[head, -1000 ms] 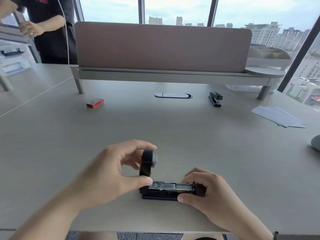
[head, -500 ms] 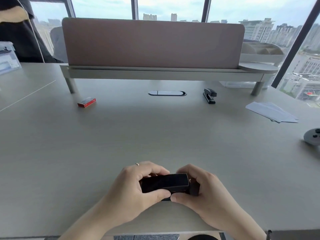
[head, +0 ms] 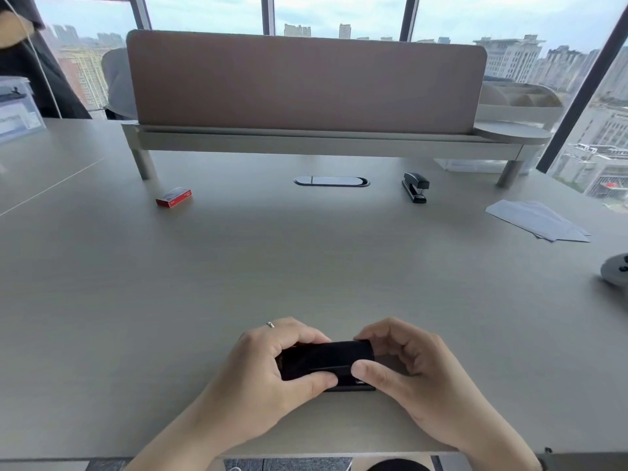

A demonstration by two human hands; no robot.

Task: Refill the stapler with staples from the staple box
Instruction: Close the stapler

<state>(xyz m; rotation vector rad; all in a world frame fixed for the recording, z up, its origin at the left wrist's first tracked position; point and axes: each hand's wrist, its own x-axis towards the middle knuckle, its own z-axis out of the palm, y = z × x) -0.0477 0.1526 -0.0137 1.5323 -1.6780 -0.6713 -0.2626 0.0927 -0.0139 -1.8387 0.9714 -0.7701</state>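
A: Where does the refill stand?

B: The stapler point(head: 326, 363) lies on the surface point(head: 306, 266) at the near edge, its black top folded down flat on the base, so it looks shut. The left hand point(head: 268, 372) is clamped on its left end, thumb along the near side and fingers curled over the far side. The right hand point(head: 404, 368) is clamped on the right end in the same way, thumb pressing the near edge.

A: So the staples are in?

B: I cannot tell; the magazine is covered by the top. Going by the closed lid and both grips pressing, I judge this to be the closing step, with little left beyond letting go (perhaps a test press).

A: And the staple box?

B: The staple box point(head: 174, 197), red, sits well beyond the left grip and off to its left, near the leg of the desk divider point(head: 306, 79). Whether it is open I cannot make out at that size.

A: Anything else about?

B: A second stapler point(head: 415, 186) far beyond the right grip, and some papers point(head: 540, 220) farther right of it.
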